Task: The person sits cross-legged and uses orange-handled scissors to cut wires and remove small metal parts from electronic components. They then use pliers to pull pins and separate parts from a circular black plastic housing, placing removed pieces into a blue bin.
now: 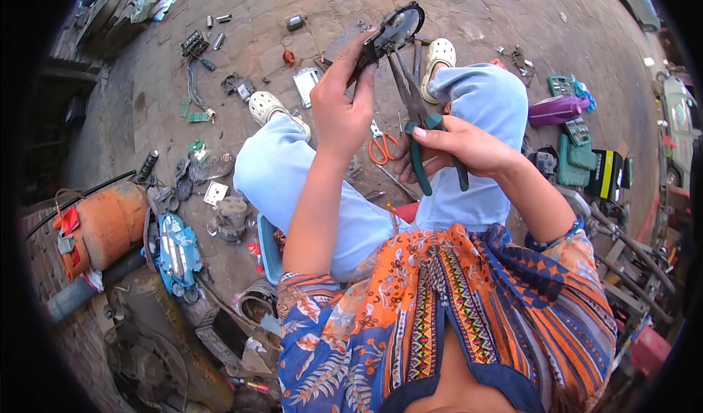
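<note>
My left hand (343, 113) is raised in front of me, its fingers closed round the dark end of a black part with a rounded rim and a shiny greyish face (403, 26). My right hand (469, 146) grips long-nose pliers (411, 98) by their dark green handles, which are spread apart. The plier jaws point up and meet the lower edge of the black part; whether they bite on it is too small to tell. Below, between my legs, lie scissors with orange handles (382, 148) and a thin metal tool (395, 182).
On the brick ground around my feet lie a wired circuit board (195, 44), a white rectangular piece (306, 85) and small metal parts. To the left are an orange cylinder (110, 226), a blue bag (176, 252) and a blue basin (268, 248). A purple container (554, 111) and green cases (575, 162) stand right.
</note>
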Action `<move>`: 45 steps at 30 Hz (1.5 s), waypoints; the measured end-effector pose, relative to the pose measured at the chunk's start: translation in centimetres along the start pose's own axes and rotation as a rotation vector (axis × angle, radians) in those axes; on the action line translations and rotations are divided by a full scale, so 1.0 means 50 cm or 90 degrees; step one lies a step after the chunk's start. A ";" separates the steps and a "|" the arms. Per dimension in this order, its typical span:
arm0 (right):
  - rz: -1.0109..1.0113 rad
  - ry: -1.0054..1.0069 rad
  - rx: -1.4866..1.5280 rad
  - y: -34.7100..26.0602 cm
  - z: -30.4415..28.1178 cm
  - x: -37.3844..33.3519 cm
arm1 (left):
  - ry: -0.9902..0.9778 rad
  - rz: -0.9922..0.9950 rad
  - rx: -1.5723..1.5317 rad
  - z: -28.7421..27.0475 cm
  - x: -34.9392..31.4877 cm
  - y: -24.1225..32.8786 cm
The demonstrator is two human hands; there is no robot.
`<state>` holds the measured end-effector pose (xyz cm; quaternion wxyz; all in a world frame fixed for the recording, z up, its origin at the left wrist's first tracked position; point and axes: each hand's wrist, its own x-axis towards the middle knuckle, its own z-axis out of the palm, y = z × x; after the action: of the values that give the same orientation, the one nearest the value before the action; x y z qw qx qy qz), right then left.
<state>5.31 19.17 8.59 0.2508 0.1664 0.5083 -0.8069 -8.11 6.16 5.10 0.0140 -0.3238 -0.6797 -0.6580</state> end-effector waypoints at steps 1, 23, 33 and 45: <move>0.003 0.005 0.025 -0.003 0.003 0.002 | 0.006 -0.007 0.006 0.002 -0.001 0.000; 0.131 -0.251 0.375 -0.020 -0.018 0.001 | -0.071 0.116 0.105 -0.036 0.032 -0.009; 0.087 -0.050 0.256 0.006 0.005 0.038 | -0.031 0.105 0.164 -0.029 0.022 -0.026; -0.205 0.318 -0.594 0.017 -0.036 0.099 | 0.027 -0.064 0.052 -0.033 0.014 -0.057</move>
<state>1.75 19.34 4.59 0.0434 0.1443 0.8750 -0.4601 -10.65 5.16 3.09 0.0088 -0.2742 -0.7208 -0.6365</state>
